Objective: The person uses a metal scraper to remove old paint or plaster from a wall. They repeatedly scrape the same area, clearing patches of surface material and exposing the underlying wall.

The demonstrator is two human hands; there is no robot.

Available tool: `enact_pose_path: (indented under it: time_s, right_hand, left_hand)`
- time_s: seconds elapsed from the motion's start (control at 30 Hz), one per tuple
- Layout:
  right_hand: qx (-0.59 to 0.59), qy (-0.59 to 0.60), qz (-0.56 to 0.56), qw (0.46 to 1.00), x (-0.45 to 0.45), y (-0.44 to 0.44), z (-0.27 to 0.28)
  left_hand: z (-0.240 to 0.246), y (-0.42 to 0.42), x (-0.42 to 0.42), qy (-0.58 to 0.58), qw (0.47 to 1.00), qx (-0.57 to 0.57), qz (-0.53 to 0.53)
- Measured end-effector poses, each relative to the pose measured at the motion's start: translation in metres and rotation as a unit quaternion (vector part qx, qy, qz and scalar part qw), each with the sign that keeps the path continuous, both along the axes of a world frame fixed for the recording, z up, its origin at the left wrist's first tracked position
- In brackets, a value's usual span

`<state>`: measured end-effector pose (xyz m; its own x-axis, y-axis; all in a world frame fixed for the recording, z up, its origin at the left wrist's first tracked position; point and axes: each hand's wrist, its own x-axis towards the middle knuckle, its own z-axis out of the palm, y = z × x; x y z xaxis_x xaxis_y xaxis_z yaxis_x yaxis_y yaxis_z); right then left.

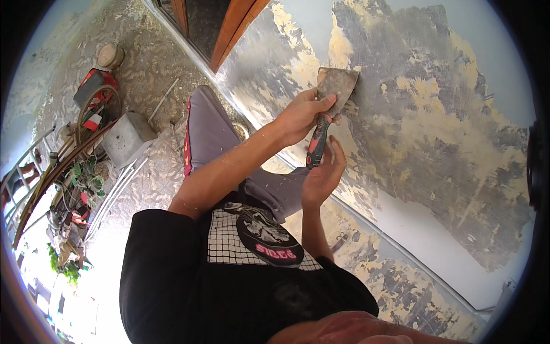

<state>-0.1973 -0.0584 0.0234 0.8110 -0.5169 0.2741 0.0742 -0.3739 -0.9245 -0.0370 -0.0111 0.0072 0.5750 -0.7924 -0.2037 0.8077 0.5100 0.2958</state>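
A putty knife (337,84) with a wide, stained metal blade and a black-and-red handle is upright in front of the wall. My left hand (303,114) grips it where blade and handle join, the thumb lying on the blade and the fingers partly hidden behind. Just below, my right hand (324,176) is at the butt of the handle, its fingers apart and loosely curved, not wrapped round it; whether the palm touches the butt is hard to tell. The wall (404,129) shows patchy grey and yellowish areas, with pale blue-grey paint near its edges.
A wood-framed opening (240,30) stands at the top. To the left on the patterned floor (150,64) are a concrete block (129,139), a red-and-black container (96,86), a round lidded tub (110,56), thin white rods (116,193), potted plants (88,174) and long curved strips.
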Motion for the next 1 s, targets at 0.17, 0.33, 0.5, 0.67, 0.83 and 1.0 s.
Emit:
enact_pose_path:
  time_s: [0.17, 0.33, 0.5, 0.67, 0.83, 1.0]
  right_hand:
    - [0.399, 0.066, 0.043, 0.914, 0.015, -0.008, -0.004]
    - [0.268, 0.118, 0.03, 0.956, 0.046, -0.01, -0.002]
    - [0.262, 0.132, -0.022, 0.956, 0.036, -0.024, -0.02]
    - [0.006, 0.182, -0.091, 0.979, 0.024, -0.013, -0.027]
    - [-0.013, 0.166, -0.09, 0.982, 0.023, -0.005, -0.018]
    - [-0.023, 0.163, -0.115, 0.98, 0.009, 0.004, -0.004]
  left_hand:
    - [0.017, 0.012, 0.007, -0.172, 0.97, 0.168, -0.037]
    - [0.009, 0.009, 0.006, -0.277, 0.925, 0.258, 0.012]
    - [0.011, 0.008, -0.02, -0.445, 0.738, 0.461, 0.212]
    - [0.014, 0.015, -0.04, -0.587, 0.685, 0.381, 0.204]
    - [0.043, 0.016, -0.039, -0.556, 0.704, 0.398, 0.191]
    - [0.046, 0.012, -0.046, -0.528, 0.733, 0.379, 0.199]
